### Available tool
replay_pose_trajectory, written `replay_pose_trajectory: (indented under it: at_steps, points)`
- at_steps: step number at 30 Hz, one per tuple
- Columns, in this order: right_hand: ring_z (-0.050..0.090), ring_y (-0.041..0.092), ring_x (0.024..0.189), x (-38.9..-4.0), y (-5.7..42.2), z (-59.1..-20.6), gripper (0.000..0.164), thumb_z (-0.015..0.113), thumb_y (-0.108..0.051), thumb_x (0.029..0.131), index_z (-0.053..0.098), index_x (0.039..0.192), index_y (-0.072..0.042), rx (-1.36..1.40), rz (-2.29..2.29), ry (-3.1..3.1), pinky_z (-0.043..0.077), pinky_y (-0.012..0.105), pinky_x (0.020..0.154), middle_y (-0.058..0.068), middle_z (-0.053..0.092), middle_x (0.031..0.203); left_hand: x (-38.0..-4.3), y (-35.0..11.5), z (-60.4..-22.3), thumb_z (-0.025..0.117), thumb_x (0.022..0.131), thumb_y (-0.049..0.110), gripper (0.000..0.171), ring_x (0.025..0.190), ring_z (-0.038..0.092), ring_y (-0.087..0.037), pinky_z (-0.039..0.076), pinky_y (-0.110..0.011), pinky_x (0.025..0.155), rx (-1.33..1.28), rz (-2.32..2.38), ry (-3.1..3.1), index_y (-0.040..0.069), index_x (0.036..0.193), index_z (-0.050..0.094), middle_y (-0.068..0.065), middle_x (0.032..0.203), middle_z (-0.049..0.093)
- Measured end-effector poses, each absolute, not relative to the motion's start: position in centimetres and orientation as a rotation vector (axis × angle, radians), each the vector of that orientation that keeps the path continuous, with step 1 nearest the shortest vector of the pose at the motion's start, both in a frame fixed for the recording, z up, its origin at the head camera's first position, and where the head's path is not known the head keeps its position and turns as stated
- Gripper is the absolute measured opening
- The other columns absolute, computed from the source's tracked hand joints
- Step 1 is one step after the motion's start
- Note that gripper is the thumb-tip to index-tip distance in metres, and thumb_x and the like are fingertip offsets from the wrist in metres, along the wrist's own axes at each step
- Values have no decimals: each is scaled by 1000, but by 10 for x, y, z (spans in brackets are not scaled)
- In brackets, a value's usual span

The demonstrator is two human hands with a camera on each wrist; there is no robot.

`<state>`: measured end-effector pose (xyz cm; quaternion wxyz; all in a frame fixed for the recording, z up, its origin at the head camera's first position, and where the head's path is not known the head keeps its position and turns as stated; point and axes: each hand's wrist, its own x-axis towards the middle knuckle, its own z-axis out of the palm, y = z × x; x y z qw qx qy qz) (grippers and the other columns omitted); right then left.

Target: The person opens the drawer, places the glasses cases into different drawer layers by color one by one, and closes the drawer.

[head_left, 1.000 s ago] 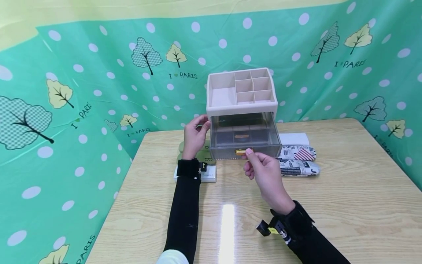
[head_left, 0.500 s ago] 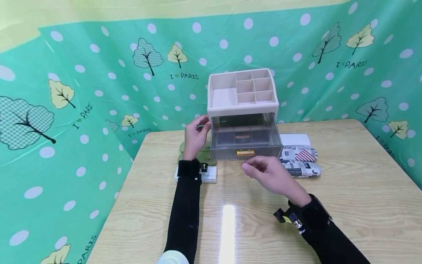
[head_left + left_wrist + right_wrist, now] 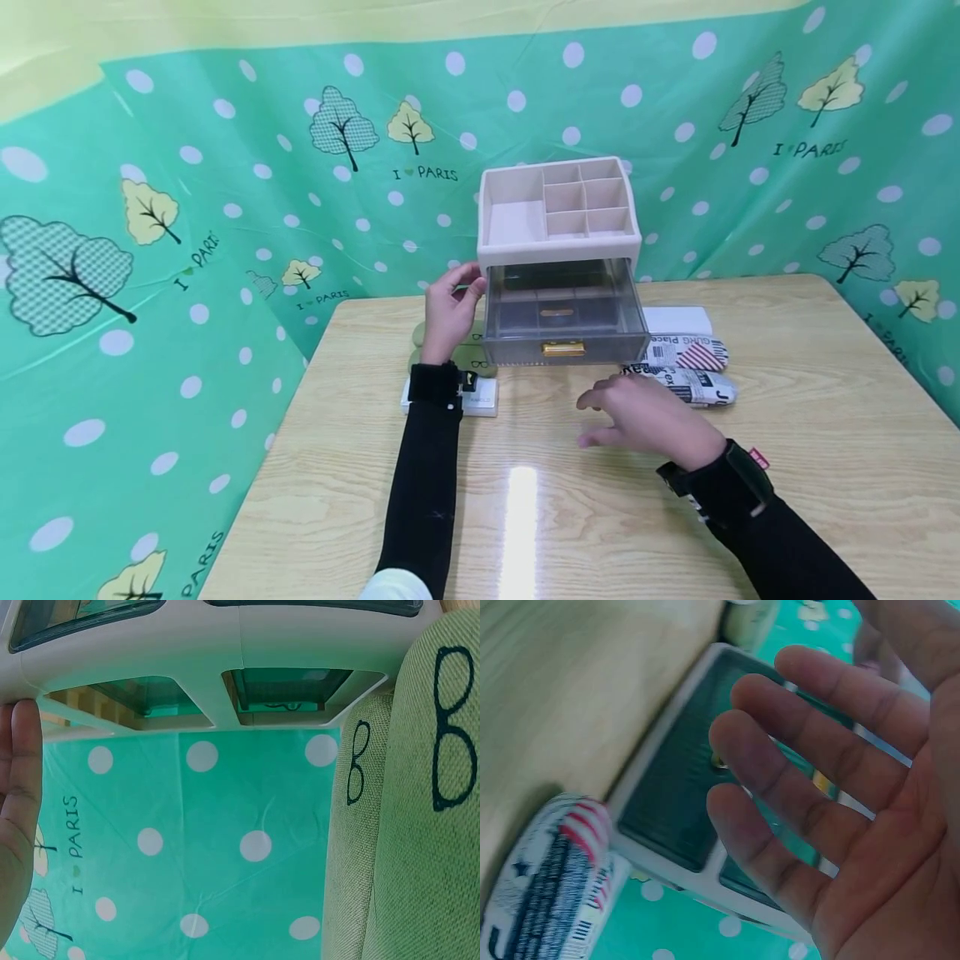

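Note:
A white desk organizer (image 3: 558, 250) stands at the back of the table, compartments on top. Its grey see-through upper drawer (image 3: 566, 333) is pulled out, with a gold handle (image 3: 563, 349) on the front. My left hand (image 3: 450, 312) touches the organizer's left side; the left wrist view shows its straight fingers (image 3: 22, 757) against the white wall. Apart from the drawer, my right hand (image 3: 648, 417) hovers over the table in front and to the right, holding nothing. Its fingers are spread in the right wrist view.
Two green glasses cases (image 3: 472, 360) and a white box (image 3: 480, 398) lie left of the organizer, partly behind my left wrist. Right of it lie two newspaper-print cases (image 3: 688, 352) and another white box (image 3: 678, 319). A patterned green cloth (image 3: 420, 217) hangs behind.
My right hand has let go of the drawer handle, drawn back toward the lower right and spread its fingers. The drawer stays pulled out; my left hand keeps its place on the organizer.

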<state>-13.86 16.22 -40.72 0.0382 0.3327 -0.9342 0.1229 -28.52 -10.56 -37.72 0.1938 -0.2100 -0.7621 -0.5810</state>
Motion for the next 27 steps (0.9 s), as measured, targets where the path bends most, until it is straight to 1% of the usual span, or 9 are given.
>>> replay_pose_trajectory:
  at_steps: [2,4,7,9,12,17,23,25,27]
  points:
    - [68,19,85,-139,164,-415,42,88,-44,77,78,103,-12,1050,260,-2817,59,38,75,0,74,96,-283,-105,-375,65,99,12,31,101,67,-32,60,-34,87,-598,-1626,-2137,-6,124,67,-22,112,70]
    - [66,23,90,-139,166,-421,46,91,-43,73,77,103,-12,1083,166,-2759,59,41,78,2,72,98,-281,-104,-374,65,99,12,31,101,67,-32,60,-33,86,-597,-1625,-2135,-6,124,67,-22,112,70]
    - [63,29,103,-141,170,-428,57,93,-45,69,75,111,-11,1088,80,-2721,58,47,86,6,70,109,-282,-104,-375,65,98,12,31,100,67,-32,61,-34,86,-593,-1629,-2132,-6,123,67,-22,111,70]
    - [61,32,109,-142,174,-431,62,94,-45,68,74,116,-11,1069,67,-2737,56,52,90,9,69,116,-283,-104,-376,65,98,12,31,100,67,-32,61,-34,86,-590,-1632,-2131,-6,124,67,-22,111,70]
    - [59,35,118,-144,181,-435,68,94,-45,68,72,123,-12,1007,80,-2798,52,56,95,11,66,125,-282,-105,-375,65,98,12,31,101,67,-32,61,-34,86,-587,-1623,-2134,-6,124,68,-22,111,70]
    - [55,41,125,-150,196,-442,76,94,-42,70,66,133,-11,889,172,-2871,47,61,99,16,62,135,-281,-105,-375,65,99,12,31,101,67,-32,61,-37,87,-585,-1602,-2145,-6,124,67,-22,111,70]
    - [53,40,124,-164,217,-439,85,95,-41,69,61,140,-7,805,285,-2899,49,58,97,18,55,145,-282,-105,-375,65,99,13,32,101,67,-32,61,-38,87,-591,-1606,-2143,-6,124,67,-22,111,70]
    - [55,41,120,-168,224,-437,85,95,-41,69,62,138,-5,779,281,-2919,50,58,97,19,57,141,-286,-105,-379,65,98,13,32,102,67,-31,61,-37,87,-585,-1608,-2143,-4,125,68,-21,112,70]
    - [57,41,115,-169,231,-436,82,95,-42,70,64,135,-3,740,260,-2955,50,58,95,20,61,132,-294,-107,-386,66,98,15,32,102,67,-31,61,-37,86,-581,-1608,-2145,-3,125,68,-21,112,70]
